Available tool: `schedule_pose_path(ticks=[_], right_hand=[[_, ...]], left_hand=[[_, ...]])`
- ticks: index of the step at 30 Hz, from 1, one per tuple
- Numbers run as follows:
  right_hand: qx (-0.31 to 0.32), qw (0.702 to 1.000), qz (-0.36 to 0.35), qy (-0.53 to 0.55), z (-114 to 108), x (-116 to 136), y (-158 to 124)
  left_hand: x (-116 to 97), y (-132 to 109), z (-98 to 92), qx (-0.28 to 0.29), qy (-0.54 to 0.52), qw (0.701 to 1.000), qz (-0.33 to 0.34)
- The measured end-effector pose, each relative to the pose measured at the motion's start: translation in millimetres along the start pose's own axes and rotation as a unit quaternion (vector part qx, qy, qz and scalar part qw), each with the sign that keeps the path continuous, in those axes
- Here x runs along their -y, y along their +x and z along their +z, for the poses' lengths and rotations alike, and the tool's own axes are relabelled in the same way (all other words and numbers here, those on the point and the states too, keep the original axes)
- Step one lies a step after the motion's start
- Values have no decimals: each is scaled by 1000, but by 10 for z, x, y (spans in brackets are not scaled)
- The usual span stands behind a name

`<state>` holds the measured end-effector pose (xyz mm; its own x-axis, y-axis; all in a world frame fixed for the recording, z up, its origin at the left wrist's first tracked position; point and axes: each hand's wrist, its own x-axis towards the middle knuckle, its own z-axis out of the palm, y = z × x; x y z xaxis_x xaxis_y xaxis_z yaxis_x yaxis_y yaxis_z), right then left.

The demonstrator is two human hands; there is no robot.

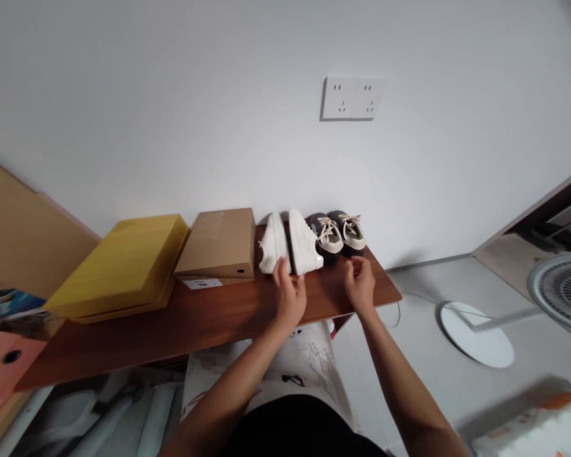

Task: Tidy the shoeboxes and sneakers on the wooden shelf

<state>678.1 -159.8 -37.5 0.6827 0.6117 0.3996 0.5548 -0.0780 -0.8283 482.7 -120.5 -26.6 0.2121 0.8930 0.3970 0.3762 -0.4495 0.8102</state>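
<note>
Shoes (305, 244) near shelf edge (383, 281), grip unclear

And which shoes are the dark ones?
The pair on the right, nearest the right hand. Its uppers are dark; the other pair, by the left hand, is white.

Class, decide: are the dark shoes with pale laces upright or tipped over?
Upright: the dark shoes stand on the wooden shelf, openings and laces facing up.

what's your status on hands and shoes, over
Left hand at white sneakers, contact unclear. Right hand near cream-heeled dark sneakers. Both pairs side by side on wooden shelf. No obstruction visible.
</note>
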Motion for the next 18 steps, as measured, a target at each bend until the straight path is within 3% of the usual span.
schedule_pose_path(ticks=[3, 5, 9, 12, 15, 18], right_hand=[[-50, 991, -68, -108, -98, -79, 442], [-12, 983, -83, -164, -60, -110, 715], [95, 977, -64, -179, 55, -179, 1014], [64, 988, -49, -131, 27, -282, 1081], [-12, 999, 5, -31, -54, -404, 1105], [-29, 986, 99, 130, -66, -494, 1094]], left_hand=[[-373, 317, 406, 90, -26, 994, 50], [-572, 626, 717, 153, -13, 987, 50], [-719, 1096, 1105, 223, 82, 968, -78], [-655, 1198, 1125, 201, 84, 971, -95], [-568, 1187, 1079, 137, -32, 980, -144], [-541, 1169, 1110, 83, -250, 926, -272]])
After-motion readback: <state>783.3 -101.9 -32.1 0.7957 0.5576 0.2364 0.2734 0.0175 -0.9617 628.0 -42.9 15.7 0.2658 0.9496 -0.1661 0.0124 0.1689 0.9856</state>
